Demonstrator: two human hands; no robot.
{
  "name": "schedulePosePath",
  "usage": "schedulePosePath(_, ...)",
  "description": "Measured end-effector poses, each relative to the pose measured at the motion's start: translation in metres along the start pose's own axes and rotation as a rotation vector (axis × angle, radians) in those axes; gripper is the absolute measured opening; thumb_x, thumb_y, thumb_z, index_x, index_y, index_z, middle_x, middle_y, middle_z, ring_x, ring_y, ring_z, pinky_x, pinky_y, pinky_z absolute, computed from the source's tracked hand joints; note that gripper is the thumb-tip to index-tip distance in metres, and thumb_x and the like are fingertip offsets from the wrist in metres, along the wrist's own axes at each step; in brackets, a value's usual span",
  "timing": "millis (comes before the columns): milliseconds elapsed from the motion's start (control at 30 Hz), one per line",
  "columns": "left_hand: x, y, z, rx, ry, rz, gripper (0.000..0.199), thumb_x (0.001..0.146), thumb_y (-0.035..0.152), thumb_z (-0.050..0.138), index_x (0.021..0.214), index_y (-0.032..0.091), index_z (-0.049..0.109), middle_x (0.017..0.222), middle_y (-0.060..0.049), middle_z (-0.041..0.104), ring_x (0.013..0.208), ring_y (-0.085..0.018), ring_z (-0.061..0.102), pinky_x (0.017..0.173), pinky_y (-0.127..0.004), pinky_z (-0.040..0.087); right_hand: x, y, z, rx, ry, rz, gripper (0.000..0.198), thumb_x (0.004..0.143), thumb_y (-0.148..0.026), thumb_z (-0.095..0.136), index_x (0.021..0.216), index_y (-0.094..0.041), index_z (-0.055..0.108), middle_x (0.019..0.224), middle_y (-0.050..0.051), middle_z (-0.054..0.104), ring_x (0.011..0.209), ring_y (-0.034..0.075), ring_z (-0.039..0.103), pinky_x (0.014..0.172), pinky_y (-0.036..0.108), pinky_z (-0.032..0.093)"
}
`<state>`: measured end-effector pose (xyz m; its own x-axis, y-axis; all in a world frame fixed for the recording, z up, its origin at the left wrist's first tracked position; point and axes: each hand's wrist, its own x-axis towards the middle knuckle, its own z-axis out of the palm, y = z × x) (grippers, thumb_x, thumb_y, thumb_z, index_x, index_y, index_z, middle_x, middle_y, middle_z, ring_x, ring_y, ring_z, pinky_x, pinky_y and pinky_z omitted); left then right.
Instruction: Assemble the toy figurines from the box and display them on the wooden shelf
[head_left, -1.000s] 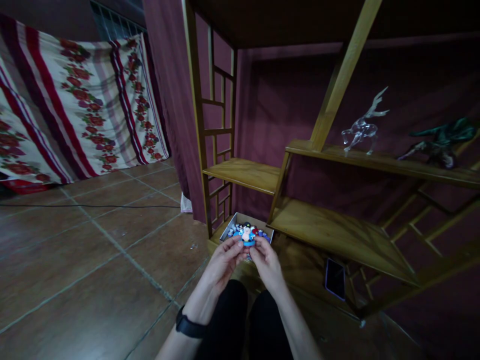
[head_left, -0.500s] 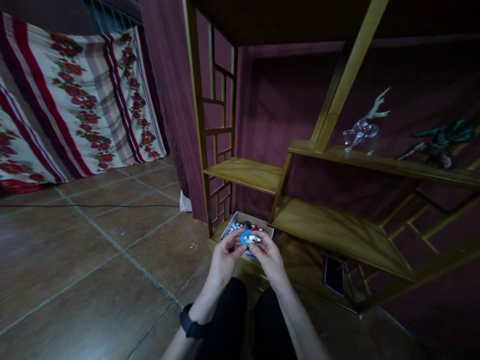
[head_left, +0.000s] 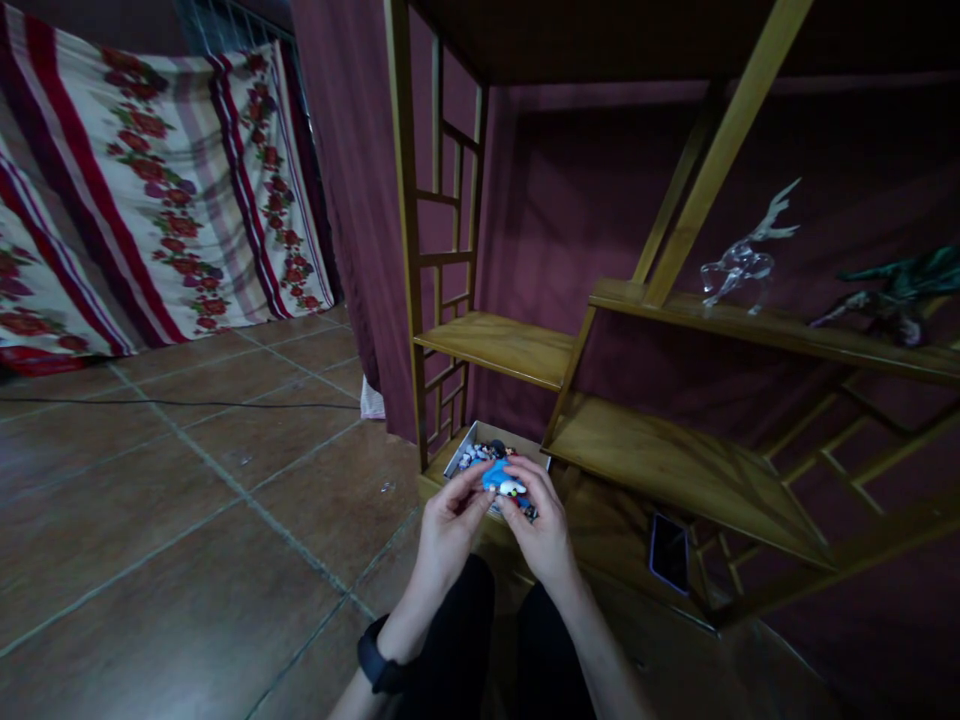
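Note:
A small blue and white figurine (head_left: 496, 474) with a green spot is pinched between both hands, in front of a box. Its left side is in my left hand (head_left: 448, 515), fingers closed, a dark band on that wrist. Around its right side curl the fingers of my right hand (head_left: 541, 515). Just behind and below is an open white box (head_left: 459, 452) holding several small figurines (head_left: 474, 455), partly hidden by my hands. The finer shape of the held figurine is too small to make out.
The box stands at the bottom of a wooden shelf unit (head_left: 495, 340). A clear deer figurine (head_left: 742, 262) and a dark green figure (head_left: 900, 290) occupy a right-hand shelf. A phone-like dark object (head_left: 669, 552) lies low on the right. A cable (head_left: 225, 403) crosses the tiled floor.
The figurine has been turned in my hands: more of its blue side shows, and the white part has tipped lower. Both hands still hold it. The view has shifted slightly.

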<state>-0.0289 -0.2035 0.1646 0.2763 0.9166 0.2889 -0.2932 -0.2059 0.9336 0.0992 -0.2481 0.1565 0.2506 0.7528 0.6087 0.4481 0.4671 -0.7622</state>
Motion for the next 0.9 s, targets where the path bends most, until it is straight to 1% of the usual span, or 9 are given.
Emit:
schedulePosePath(67,0.001,0.001,0.002,-0.035,0.018,-0.023,0.039,0.069,0.022,0.070,0.107,0.018,0.065,0.100,-0.007,0.069,0.092,-0.019,0.063,0.086,-0.030,0.047,0.000,0.002,0.003,0.072,-0.001,0.084,0.030,0.082,-0.028,0.057,0.112,-0.025,0.057,0.123,0.008,0.054,0.114,0.023,0.051,0.092,0.038,0.046)
schedulePosePath(167,0.002,0.004,0.005,-0.115,0.044,-0.066,0.043,0.066,0.021,0.072,0.108,0.016,0.063,0.094,-0.008,0.070,0.086,-0.019,0.065,0.082,-0.031,0.049,0.000,0.006,0.007,0.226,-0.012,0.256,0.030,0.083,-0.034,0.056,0.111,-0.024,0.056,0.114,0.007,0.061,0.100,0.021,0.060,0.085,0.036,0.051)
schedulePosePath(233,0.003,0.006,0.007,-0.143,0.062,-0.089,0.042,0.064,0.020,0.073,0.104,0.015,0.063,0.090,-0.008,0.071,0.082,-0.019,0.065,0.080,-0.031,0.049,0.000,0.009,0.009,0.335,-0.024,0.336,0.032,0.082,-0.037,0.057,0.110,-0.024,0.055,0.108,0.006,0.064,0.095,0.021,0.062,0.085,0.036,0.051)
schedulePosePath(300,0.004,0.007,0.009,-0.144,0.076,-0.100,0.037,0.063,0.020,0.074,0.099,0.015,0.065,0.087,-0.008,0.071,0.081,-0.019,0.065,0.080,-0.030,0.049,0.001,0.010,0.010,0.420,-0.027,0.373,0.033,0.080,-0.040,0.059,0.109,-0.023,0.055,0.107,0.006,0.065,0.095,0.021,0.062,0.086,0.036,0.051)
schedulePosePath(433,0.006,0.005,0.009,-0.129,0.072,-0.113,0.027,0.062,0.020,0.075,0.088,0.014,0.066,0.080,-0.006,0.070,0.078,-0.017,0.064,0.079,-0.029,0.049,0.003,0.011,0.010,0.476,-0.023,0.392,0.033,0.078,-0.040,0.062,0.106,-0.023,0.056,0.108,0.005,0.064,0.096,0.021,0.062,0.084,0.035,0.051)
schedulePosePath(533,0.008,-0.001,0.007,-0.178,0.063,-0.173,0.027,0.062,0.019,0.076,0.087,0.014,0.066,0.081,-0.006,0.070,0.077,-0.015,0.063,0.078,-0.027,0.049,0.003,0.014,0.009,0.452,-0.018,0.395,0.032,0.078,-0.039,0.063,0.104,-0.022,0.056,0.105,0.005,0.064,0.094,0.019,0.062,0.084,0.033,0.050)
schedulePosePath(633,0.008,-0.006,0.005,-0.262,0.039,-0.266,0.037,0.062,0.020,0.076,0.097,0.014,0.065,0.086,-0.006,0.070,0.077,-0.014,0.063,0.076,-0.027,0.049,0.002,0.015,0.008,0.390,-0.012,0.385,0.033,0.077,-0.040,0.063,0.104,-0.022,0.058,0.101,0.005,0.065,0.090,0.019,0.062,0.080,0.031,0.051)
schedulePosePath(733,0.007,-0.007,0.006,-0.268,0.006,-0.335,0.049,0.061,0.022,0.077,0.108,0.015,0.063,0.090,-0.008,0.070,0.080,-0.016,0.064,0.075,-0.026,0.049,0.000,0.016,0.005,0.314,0.011,0.343,0.031,0.077,-0.042,0.062,0.102,-0.023,0.061,0.099,0.005,0.063,0.086,0.018,0.061,0.076,0.029,0.051)
schedulePosePath(900,0.007,-0.006,0.014,-0.231,0.011,-0.431,0.056,0.053,0.023,0.082,0.106,0.016,0.064,0.090,-0.007,0.070,0.082,-0.018,0.065,0.074,-0.025,0.050,-0.001,0.019,-0.007,0.164,0.044,0.269,0.024,0.078,-0.038,0.062,0.097,-0.023,0.063,0.092,0.003,0.060,0.082,0.017,0.059,0.071,0.026,0.049)
